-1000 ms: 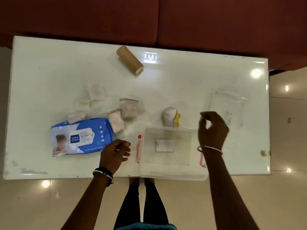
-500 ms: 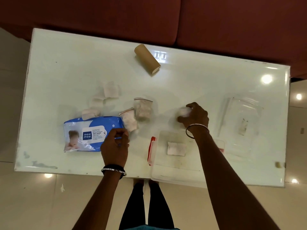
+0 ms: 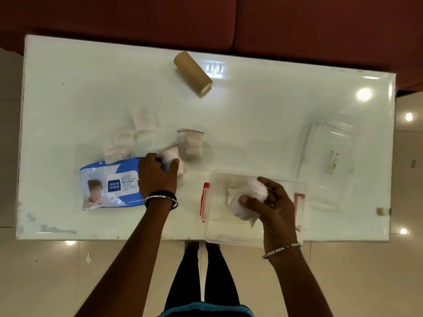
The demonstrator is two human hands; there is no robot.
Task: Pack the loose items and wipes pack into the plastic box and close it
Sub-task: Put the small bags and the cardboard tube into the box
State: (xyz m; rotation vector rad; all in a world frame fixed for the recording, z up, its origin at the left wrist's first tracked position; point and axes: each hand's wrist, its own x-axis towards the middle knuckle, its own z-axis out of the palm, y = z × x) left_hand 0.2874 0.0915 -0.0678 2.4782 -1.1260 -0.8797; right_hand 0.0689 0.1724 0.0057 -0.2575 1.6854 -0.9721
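Note:
The clear plastic box (image 3: 215, 234) with red latches sits at the table's near edge. My right hand (image 3: 272, 207) holds a white wrapped roll (image 3: 249, 197) inside the box. My left hand (image 3: 156, 177) closes around a small zip bag (image 3: 170, 156) at the right end of the blue wipes pack (image 3: 107, 185). A second zip bag (image 3: 190, 144) stands just beyond. Several white pads (image 3: 144, 116) lie farther left. A brown bandage roll (image 3: 192, 73) rests near the far edge. The clear lid (image 3: 329, 156) lies to the right of the box.
The white glass table (image 3: 68, 88) ends just in front of my legs, and the box overhangs that edge slightly. A red sofa (image 3: 229, 19) runs along the far side. Tiled floor (image 3: 68, 282) surrounds the table.
My right hand picked the white roll up from behind the box and carried it into the box. My left hand moved from the wipes pack's edge onto the small zip bag.

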